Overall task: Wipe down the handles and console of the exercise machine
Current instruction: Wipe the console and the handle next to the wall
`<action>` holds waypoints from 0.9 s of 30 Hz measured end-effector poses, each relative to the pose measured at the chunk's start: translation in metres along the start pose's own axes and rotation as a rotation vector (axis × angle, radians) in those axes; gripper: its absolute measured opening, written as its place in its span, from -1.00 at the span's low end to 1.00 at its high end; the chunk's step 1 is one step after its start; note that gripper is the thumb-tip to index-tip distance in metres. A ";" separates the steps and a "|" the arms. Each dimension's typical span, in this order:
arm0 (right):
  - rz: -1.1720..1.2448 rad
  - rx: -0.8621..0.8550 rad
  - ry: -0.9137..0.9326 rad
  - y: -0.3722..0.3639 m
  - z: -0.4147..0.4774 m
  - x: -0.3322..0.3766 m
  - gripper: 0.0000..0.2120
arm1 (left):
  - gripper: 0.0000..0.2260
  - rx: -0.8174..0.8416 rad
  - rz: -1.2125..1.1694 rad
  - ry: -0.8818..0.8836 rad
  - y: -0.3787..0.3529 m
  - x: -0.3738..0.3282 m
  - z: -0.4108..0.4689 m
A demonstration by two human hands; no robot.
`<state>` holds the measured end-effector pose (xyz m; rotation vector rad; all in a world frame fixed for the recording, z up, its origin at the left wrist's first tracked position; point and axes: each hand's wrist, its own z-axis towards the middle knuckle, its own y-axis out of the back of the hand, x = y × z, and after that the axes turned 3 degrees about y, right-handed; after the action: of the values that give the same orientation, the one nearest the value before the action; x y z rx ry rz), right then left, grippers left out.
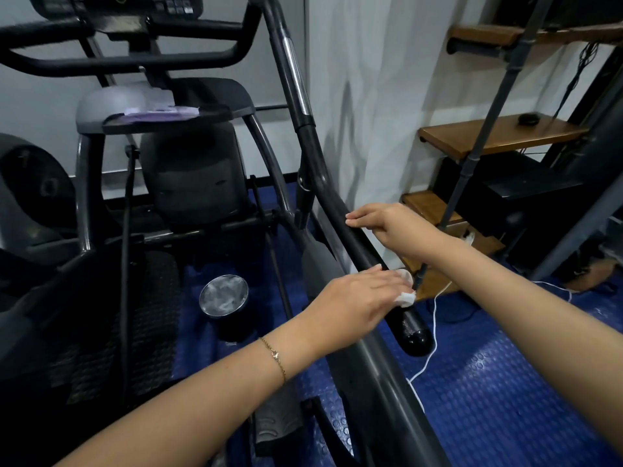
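The black handle (367, 251) of the exercise machine is held between both hands and slopes down toward the person. Its rounded end cap projects just past the left hand.

The left hand (354, 298) is laid flat over the lower stretch of the handle, fingers fairly straight. A white wipe (404, 296) is pressed against the bar beneath the fingertips, and only its crumpled edge can be seen at the far side of the fingers.

The right hand (384, 227) is placed higher on the same bar, well clear of the left. Its fingers are extended across the top so that the tips reach the bar's far edge. The thumb is hidden, so a closed grasp cannot be confirmed.

Bare bar is left between the two hands and above the right hand, up to a chrome section. The console (118, 3) is seen far above and to the left of both hands, cut off by the top edge.

Below the left hand a grey frame rail (381, 382) runs alongside the handle. To the left of that hand a metal-lidded container (224, 294) stands on the blue studded floor (505, 399). Wooden stair treads (499, 136) crowd the space beyond the right hand, and a white cable (429, 352) trails across the floor under the end cap.
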<state>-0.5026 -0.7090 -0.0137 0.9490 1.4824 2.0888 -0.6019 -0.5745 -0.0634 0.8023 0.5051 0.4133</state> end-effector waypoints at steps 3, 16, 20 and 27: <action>0.118 -0.046 -0.055 0.013 -0.006 0.004 -0.66 | -0.76 -0.002 0.060 0.024 0.011 0.008 0.007; 0.100 -0.432 0.015 0.011 -0.034 0.037 -0.75 | -0.89 -0.177 -1.062 1.044 0.065 0.040 0.057; 0.123 -0.423 -0.025 0.010 -0.035 0.038 -0.79 | -0.89 -0.100 -1.191 1.134 0.065 0.044 0.056; -0.030 0.127 -0.141 0.020 -0.036 0.037 -0.81 | -0.64 0.171 0.408 0.560 0.055 0.095 0.047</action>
<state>-0.5530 -0.7150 0.0086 1.0904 1.5608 1.8828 -0.5071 -0.5166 -0.0191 0.9575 0.9092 0.9970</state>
